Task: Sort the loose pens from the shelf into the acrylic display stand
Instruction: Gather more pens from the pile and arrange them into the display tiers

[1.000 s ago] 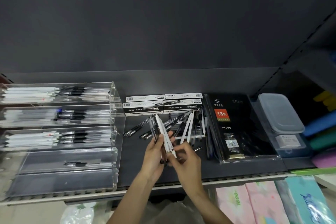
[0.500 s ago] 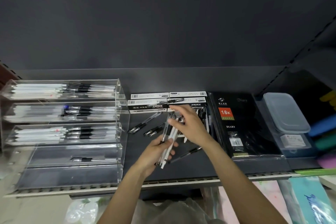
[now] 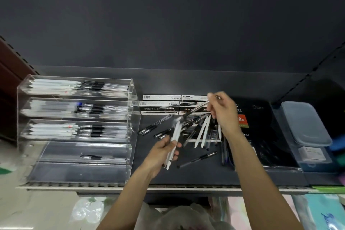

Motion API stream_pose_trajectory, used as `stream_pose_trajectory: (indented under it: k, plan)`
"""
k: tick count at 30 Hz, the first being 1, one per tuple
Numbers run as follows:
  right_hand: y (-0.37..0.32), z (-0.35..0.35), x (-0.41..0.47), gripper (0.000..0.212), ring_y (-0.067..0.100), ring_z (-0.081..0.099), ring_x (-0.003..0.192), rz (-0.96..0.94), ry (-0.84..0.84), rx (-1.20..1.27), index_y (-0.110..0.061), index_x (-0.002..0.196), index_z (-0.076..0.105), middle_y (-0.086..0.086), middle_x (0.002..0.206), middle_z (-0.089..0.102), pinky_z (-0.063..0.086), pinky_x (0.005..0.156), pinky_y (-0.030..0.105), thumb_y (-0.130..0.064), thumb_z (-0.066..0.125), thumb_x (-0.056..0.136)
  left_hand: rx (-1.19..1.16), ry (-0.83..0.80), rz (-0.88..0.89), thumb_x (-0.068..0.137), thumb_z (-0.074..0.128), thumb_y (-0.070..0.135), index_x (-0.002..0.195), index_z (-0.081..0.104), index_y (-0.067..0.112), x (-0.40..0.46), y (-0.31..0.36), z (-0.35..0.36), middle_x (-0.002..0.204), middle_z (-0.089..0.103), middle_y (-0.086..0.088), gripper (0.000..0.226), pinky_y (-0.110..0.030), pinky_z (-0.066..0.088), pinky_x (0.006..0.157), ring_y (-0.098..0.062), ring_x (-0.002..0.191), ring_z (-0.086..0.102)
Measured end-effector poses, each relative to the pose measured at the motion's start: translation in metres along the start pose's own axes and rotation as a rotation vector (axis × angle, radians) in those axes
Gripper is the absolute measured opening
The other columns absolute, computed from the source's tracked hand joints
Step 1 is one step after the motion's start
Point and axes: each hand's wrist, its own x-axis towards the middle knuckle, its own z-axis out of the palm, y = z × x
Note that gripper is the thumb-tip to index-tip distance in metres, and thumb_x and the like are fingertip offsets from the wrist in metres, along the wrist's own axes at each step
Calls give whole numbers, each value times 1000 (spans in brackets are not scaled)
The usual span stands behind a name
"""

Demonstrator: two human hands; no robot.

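Note:
A tiered acrylic display stand (image 3: 134, 110) sits at the shelf's left; its upper three tiers hold rows of white and black pens, and a lower tier holds one black pen (image 3: 93, 157). My left hand (image 3: 161, 152) grips a bundle of white pens (image 3: 174, 140) above the shelf's middle. My right hand (image 3: 222, 112) is raised over the loose pen pile (image 3: 203, 130) and pinches a clear black-tipped pen (image 3: 194, 111) that slants down to the left. More loose black pens (image 3: 156, 124) lie scattered on the dark shelf.
White pen boxes (image 3: 160, 103) stand behind the pile. A black diary (image 3: 261, 127) in plastic wrap lies to the right, then a lidded plastic container (image 3: 306, 125). The shelf's front rail (image 3: 186, 187) runs below my arms.
My right hand has lifted from the pile with one clear pen pinched in it. My left hand, still holding the white pens, has stayed near the shelf's middle. The view shifted slightly.

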Motion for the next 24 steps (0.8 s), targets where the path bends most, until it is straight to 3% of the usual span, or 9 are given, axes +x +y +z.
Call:
stream_pose_trajectory:
  k: [3,5,10,15,18,22,24]
  plan:
    - [5,2,-21,8,11,60,61,107,46,205,-7,84,54,7,74,68,51,57,20,-8,60,89,-277,113,59,99,43,7,101,52,8,14,5,9,86,63,-3,9,-21,55,62,-9,65,62]
    - [22,13,-39,10,14,64,68,161,24,179,-3,86,55,10,81,70,53,65,21,-5,65,85,-380,127,102,101,40,9,106,49,12,25,11,19,89,65,-3,11,-23,55,66,-10,71,65]
    - [55,42,-70,8,3,65,82,159,157,99,-17,84,67,-9,85,71,47,75,18,-10,70,83,-413,111,179,103,32,10,115,40,19,37,23,43,106,66,-3,16,-28,52,79,-16,91,64]
    - [60,57,-90,10,-1,63,82,96,197,23,-20,86,68,-14,83,69,48,78,16,-11,68,84,-538,127,164,104,30,11,104,45,21,29,22,52,90,64,-3,18,-26,50,67,-11,72,58]
    - [58,64,-98,14,2,63,74,88,177,-1,-23,82,65,-13,79,68,49,70,16,-10,69,84,-502,175,168,104,32,14,116,47,22,26,18,52,84,65,1,21,-27,45,67,-9,67,54]
    - [59,71,-106,13,5,60,67,-44,166,-142,-19,85,65,-9,79,65,45,62,13,-7,70,82,-422,211,152,103,39,22,108,51,18,22,12,48,80,59,3,15,-26,47,65,-7,64,52]
    - [59,71,-108,11,4,57,66,-127,160,-246,-17,84,67,-9,77,61,41,60,10,-7,71,80,-412,207,139,100,45,31,111,51,13,19,11,45,75,52,3,22,-25,44,61,-9,63,47]
